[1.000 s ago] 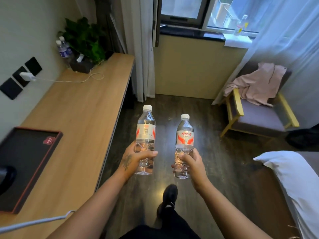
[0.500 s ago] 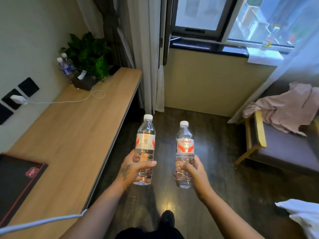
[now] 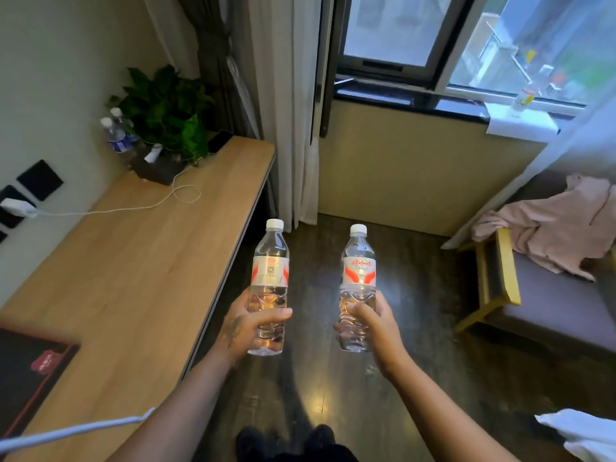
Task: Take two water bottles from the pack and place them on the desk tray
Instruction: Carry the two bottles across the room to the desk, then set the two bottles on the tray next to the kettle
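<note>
Left hand (image 3: 248, 328) gripping upright bottle (image 3: 269, 281), cap up, above floor

The room was dim, lit by cool daylight from the window (image 3: 393, 31). Below it, glare pooled on the dark floor (image 3: 316, 398). Wide-angle distortion bowed the frame edges; the scene beyond the glass was soft.

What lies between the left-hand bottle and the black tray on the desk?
In the head view, only bare wooden desk top and its front edge lie between the left-hand bottle and the black tray; nothing stands on that stretch.
</note>
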The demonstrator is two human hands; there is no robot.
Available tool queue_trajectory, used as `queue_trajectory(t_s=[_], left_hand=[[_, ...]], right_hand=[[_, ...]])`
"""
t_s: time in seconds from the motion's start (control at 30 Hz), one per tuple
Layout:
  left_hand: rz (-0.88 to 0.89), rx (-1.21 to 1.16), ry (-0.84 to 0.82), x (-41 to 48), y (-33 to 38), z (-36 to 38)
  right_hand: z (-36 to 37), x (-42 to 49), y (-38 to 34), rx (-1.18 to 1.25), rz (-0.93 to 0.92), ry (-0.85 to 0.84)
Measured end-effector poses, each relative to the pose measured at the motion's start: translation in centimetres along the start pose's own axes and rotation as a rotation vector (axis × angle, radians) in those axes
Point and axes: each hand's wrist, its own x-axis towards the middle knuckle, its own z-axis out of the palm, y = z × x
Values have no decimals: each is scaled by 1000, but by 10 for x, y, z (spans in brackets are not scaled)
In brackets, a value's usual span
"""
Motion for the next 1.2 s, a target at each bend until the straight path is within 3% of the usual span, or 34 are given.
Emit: queue_trajectory(t_s=[0.23, 0.6, 0.93, 1.2], left_hand=[[49, -101, 188, -21, 6, -88], [73, -319, 624, -126, -32, -251], [111, -542, 944, -219, -67, -303], [120, -605, 1100, -202, -67, -316]], right_hand=[[101, 16, -18, -97, -23, -175], [310, -3, -2, -255, -15, -672], [432, -44, 9, -336, 38, -1065], [470, -24, 14, -396, 88, -1198]])
